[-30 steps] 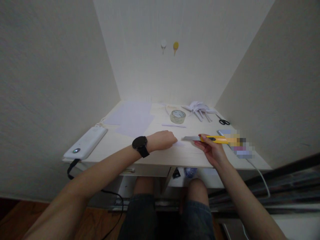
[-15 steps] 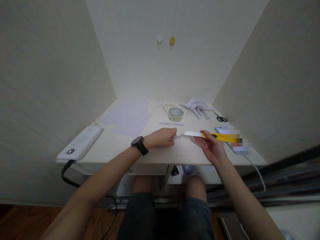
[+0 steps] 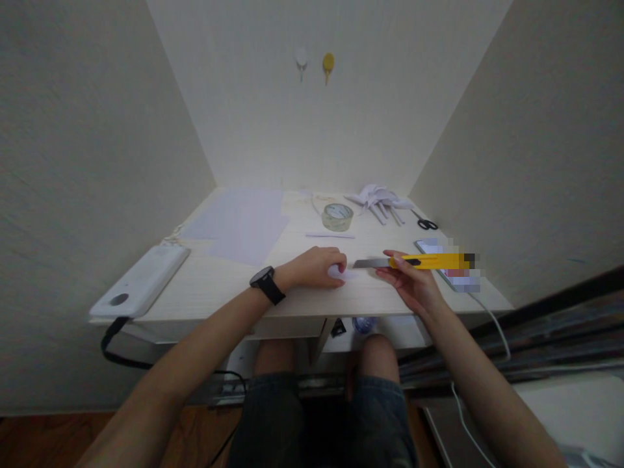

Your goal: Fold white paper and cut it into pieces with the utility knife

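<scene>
Pale walls close in on three sides of a light wooden desk (image 3: 219, 286), seen from the head camera. On the back wall hang two small hooks (image 3: 314, 62), one white, one yellow.

Left hand (image 3: 316, 266) lies on the desk, wearing a black watch (image 3: 266, 284) at the wrist; its fingers (image 3: 336, 260) are curled together and pressed down on a small paper scrap (image 3: 347, 274), which shows just past the fingertips. Right hand (image 3: 409, 283) is held palm-up just above the desk edge, its fingers closed around a yellow knife (image 3: 414, 262). The grey blade sticks out toward the left fingers, its tip just beside them, above the scrap.

Beyond the fingers lie a thin paper strip (image 3: 330, 235), then a tape roll (image 3: 337, 216). Farther back to the right are folded papers (image 3: 377, 197) and black scissors (image 3: 425, 223). Sheets (image 3: 244, 224) lie well to the left of the left hand, and a white power bank (image 3: 141, 281) sits at the left desk edge. A phone (image 3: 429, 247) lies just behind the knife handle, partly blurred.
</scene>
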{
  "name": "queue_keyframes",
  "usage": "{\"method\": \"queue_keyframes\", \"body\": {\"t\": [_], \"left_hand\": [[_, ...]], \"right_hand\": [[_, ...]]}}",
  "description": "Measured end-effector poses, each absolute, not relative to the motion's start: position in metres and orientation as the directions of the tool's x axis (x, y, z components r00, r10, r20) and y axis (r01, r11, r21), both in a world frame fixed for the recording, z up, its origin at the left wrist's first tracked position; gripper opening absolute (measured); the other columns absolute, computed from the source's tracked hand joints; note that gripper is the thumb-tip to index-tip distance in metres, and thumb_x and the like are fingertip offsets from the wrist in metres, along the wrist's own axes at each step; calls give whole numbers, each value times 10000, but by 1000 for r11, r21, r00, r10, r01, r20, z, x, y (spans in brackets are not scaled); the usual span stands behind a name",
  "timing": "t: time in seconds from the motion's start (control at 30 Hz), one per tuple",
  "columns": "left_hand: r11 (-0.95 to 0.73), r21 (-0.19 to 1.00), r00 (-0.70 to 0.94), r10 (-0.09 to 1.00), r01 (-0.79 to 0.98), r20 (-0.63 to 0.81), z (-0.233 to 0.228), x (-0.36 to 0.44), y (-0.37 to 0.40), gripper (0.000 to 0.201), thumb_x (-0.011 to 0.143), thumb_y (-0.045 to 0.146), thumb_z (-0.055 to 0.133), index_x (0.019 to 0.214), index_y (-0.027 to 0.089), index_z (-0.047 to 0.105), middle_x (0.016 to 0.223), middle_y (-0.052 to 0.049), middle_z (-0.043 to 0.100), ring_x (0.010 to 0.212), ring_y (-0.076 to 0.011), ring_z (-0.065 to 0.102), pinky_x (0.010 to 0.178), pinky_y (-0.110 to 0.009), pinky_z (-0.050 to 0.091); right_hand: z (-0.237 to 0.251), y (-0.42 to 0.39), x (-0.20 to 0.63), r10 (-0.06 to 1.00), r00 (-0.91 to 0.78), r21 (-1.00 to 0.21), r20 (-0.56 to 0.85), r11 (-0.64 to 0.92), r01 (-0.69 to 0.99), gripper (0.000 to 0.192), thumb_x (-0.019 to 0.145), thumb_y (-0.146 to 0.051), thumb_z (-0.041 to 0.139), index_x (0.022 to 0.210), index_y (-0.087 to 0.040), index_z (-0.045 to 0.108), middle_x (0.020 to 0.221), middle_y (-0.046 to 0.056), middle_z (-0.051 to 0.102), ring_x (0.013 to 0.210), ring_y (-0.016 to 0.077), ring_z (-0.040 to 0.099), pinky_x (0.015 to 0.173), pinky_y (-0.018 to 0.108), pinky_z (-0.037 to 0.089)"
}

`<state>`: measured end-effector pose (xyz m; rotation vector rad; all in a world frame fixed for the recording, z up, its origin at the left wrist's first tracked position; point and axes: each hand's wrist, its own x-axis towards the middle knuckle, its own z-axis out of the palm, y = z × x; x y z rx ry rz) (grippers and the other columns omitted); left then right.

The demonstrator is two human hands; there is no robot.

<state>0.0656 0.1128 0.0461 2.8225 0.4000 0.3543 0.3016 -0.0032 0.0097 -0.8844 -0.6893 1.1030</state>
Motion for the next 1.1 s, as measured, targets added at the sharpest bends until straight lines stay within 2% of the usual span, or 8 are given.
{"method": "queue_keyframes", "body": {"t": [0.2, 0.4, 0.53, 0.73, 0.9, 1.1], "left_hand": [[-938, 249, 946, 284, 240, 158, 52, 66, 112, 146, 767, 263, 679, 895, 192, 682, 958, -36, 716, 879, -182, 645, 819, -294, 454], [-975, 129, 972, 199, 183, 123, 66, 72, 112, 138, 790, 250, 649, 889, 206, 735, 933, -34, 755, 891, -189, 676, 825, -302, 453], [-978, 83, 976, 197, 190, 95, 71, 73, 109, 163, 780, 237, 622, 883, 204, 744, 906, -43, 757, 858, -195, 681, 811, -309, 460], [-975, 67, 973, 216, 211, 81, 71, 78, 105, 155, 708, 227, 634, 828, 207, 731, 912, -48, 747, 799, -197, 663, 743, -307, 462], [-973, 84, 972, 222, 215, 73, 72, 79, 106, 176, 707, 204, 621, 824, 203, 752, 893, -51, 755, 789, -196, 668, 751, -304, 471], [-971, 116, 973, 218, 209, 75, 74, 78, 105, 180, 726, 182, 615, 820, 199, 768, 883, -51, 768, 795, -188, 681, 775, -295, 478]], "right_hand": [[11, -11, 299, 959, 266, -931, 96, 181, -316, 351, 615, -343, 924, 874, -156, 778, 877, 76, 776, 775, 220, 755, 790, 350, 658], [5, -15, 298, 961, 215, -975, 175, 200, -97, 315, 674, -400, 886, 908, -211, 791, 915, 47, 783, 788, 200, 746, 815, 360, 644], [6, -18, 300, 968, 188, -985, 167, 172, -9, 345, 667, -425, 886, 922, -213, 789, 942, 53, 786, 834, 212, 744, 863, 382, 626], [7, -19, 300, 970, 201, -989, 137, 144, -18, 363, 629, -400, 910, 915, -213, 787, 903, 50, 789, 816, 229, 748, 845, 385, 627], [7, -19, 301, 967, 179, -982, 179, 164, 97, 323, 707, -432, 856, 942, -220, 791, 947, 56, 789, 835, 217, 745, 851, 352, 618], [9, -20, 300, 951, 201, -961, 237, 200, 191, 296, 729, -435, 837, 937, -229, 795, 898, 48, 792, 798, 212, 739, 812, 337, 616]]}}
